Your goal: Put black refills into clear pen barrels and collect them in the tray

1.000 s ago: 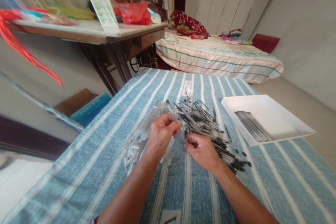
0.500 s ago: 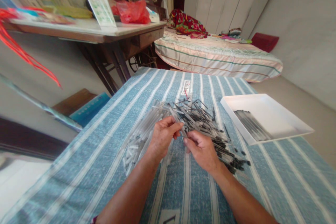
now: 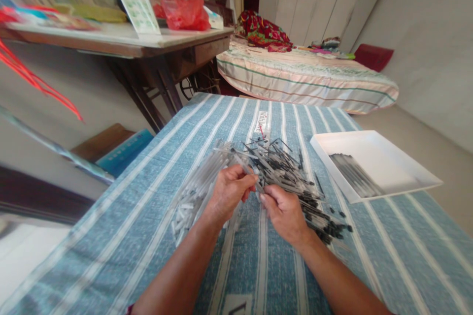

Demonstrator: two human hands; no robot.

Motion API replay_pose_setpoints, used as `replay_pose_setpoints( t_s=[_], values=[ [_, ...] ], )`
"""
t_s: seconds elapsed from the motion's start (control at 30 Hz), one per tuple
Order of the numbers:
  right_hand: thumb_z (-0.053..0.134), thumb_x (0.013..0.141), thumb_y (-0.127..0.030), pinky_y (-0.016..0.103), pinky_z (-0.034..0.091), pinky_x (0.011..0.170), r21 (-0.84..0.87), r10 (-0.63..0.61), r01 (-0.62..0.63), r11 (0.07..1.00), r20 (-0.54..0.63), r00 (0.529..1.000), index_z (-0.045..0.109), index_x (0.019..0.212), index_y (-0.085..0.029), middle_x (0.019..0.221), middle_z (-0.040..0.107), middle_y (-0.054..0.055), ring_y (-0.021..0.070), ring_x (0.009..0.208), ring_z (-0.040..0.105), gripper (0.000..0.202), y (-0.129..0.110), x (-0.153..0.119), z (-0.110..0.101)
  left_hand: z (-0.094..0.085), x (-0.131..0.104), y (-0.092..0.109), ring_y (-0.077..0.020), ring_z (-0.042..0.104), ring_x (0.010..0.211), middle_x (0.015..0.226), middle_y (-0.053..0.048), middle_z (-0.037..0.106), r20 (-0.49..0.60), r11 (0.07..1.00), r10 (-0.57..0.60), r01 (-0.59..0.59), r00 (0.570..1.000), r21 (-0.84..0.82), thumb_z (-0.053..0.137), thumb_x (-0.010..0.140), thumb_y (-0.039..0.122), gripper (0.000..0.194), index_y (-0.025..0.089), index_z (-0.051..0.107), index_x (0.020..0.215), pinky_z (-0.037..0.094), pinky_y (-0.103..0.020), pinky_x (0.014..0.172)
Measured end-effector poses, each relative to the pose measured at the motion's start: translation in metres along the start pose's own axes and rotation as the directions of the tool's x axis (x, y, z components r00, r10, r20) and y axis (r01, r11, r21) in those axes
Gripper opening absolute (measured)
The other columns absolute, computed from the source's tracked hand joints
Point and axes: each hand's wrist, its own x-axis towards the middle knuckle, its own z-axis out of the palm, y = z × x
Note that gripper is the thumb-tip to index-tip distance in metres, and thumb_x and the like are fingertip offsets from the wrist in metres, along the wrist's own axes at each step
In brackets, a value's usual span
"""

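Observation:
My left hand [image 3: 232, 188] is closed in a pinch around a clear pen [image 3: 241, 161] with a dark far end. My right hand [image 3: 284, 209] pinches the near end of the same pen between thumb and fingers. The pen slants from upper left to lower right, and the fingers hide part of it. Left of my hands lies a pile of clear pen barrels [image 3: 201, 177]. Behind and right of them is a loose heap of thin black-ended refills [image 3: 275, 157], with small black pen caps [image 3: 334, 229] at its near right edge.
A white open box [image 3: 395, 157] stands on the right of the striped tablecloth [image 3: 148, 236], holding a row of pens [image 3: 354, 174]. Behind the table are a bed [image 3: 306, 76] and, at left, a desk [image 3: 155, 47] with a red plastic bag [image 3: 186, 14].
Both hands keep nearly the same place, holding the pen. The pen has shifted slightly to the left at its far end. The whole view has moved a little.

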Motion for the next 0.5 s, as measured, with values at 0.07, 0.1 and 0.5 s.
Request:
replay_pose_setpoints(
  t_s=[0.07,0.1,0.5],
  values=[
    [0.046,0.084,-0.026,0.022,0.038,0.053,-0.012,-0.021,0.02,1.0,-0.006,1.0,0.056,0.074,-0.019,0.055,0.052,-0.002,0.0116,0.049,0.048,0.016,0.0009,0.0,-0.0005,0.0003,-0.0001,-0.0005,-0.0048,0.038,0.032,0.045,0.006,0.051,0.015,1.0,-0.01,0.01,1.0,-0.007,0.06,0.069,0.024,0.015,0.015,0.055,0.057,0.026,-0.019,0.035],
    [0.046,0.084,-0.026,0.022,0.038,0.053,-0.018,-0.026,0.025,1.0,-0.01,1.0,0.056,0.074,-0.019,0.055,0.052,-0.002,0.0116,0.049,0.048,0.016,0.0012,-0.0001,-0.0006,0.0005,-0.0002,-0.0007,-0.0048,0.038,0.032,0.045,0.006,0.051,0.02,1.0,-0.012,0.012,1.0,-0.009,0.06,0.069,0.024,0.016,0.015,0.055,0.057,0.026,-0.019,0.035],
    [0.046,0.083,-0.022,0.021,0.035,0.052,-0.053,-0.082,0.08,0.995,-0.028,0.996,0.055,0.068,-0.018,0.053,0.049,-0.003,0.0108,0.049,0.047,0.017,-0.0024,-0.0014,-0.002,0.0042,-0.0014,-0.0039,-0.0048,0.04,0.032,0.044,0.006,0.05,0.036,0.999,-0.044,0.044,0.998,0.005,0.057,0.072,0.025,0.017,0.014,0.055,0.059,0.03,-0.017,0.034]
  ],
)
